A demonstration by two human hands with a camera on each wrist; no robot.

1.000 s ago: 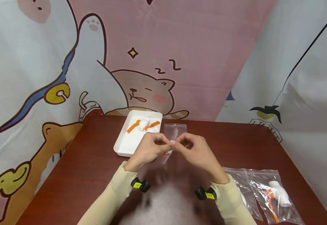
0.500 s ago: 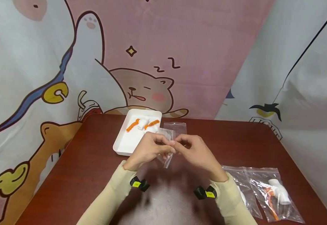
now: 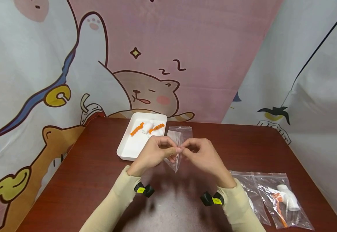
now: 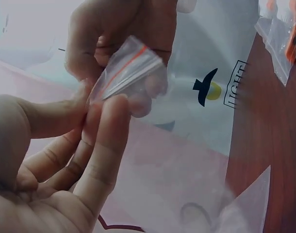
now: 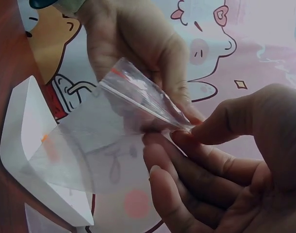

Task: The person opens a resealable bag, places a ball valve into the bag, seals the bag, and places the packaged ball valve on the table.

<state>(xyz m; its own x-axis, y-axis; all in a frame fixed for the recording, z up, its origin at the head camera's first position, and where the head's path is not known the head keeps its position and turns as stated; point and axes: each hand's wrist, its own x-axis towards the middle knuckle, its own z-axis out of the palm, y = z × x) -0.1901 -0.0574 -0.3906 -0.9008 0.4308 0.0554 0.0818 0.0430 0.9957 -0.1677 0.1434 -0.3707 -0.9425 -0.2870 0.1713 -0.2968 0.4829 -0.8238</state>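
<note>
A small clear zip bag [image 3: 175, 136] with an orange line along its seal is held up between both hands, over the table just right of the white tray. My left hand [image 3: 154, 151] pinches the bag's top edge between thumb and fingers. Close beside it, my right hand [image 3: 203, 154] pinches the same edge, thumb tips almost meeting. In the right wrist view the bag [image 5: 133, 97] hangs thin and see-through, its zip strip running to the right fingertips. The left wrist view shows a folded corner of the bag [image 4: 126, 73] sticking up between the hands.
The white tray [image 3: 127, 149] holds white pipe-like pieces and orange strips. Another clear zip bag [image 3: 187, 129] lies flat behind the hands. At the right front, clear bags [image 3: 268, 180] contain a white pipe fitting [image 3: 289, 199] and an orange piece [image 3: 279, 209].
The held bag has turned and shifted between the fingers, its lower corner now pointing down. The hands stay in nearly the same place, still pinching its edge.
</note>
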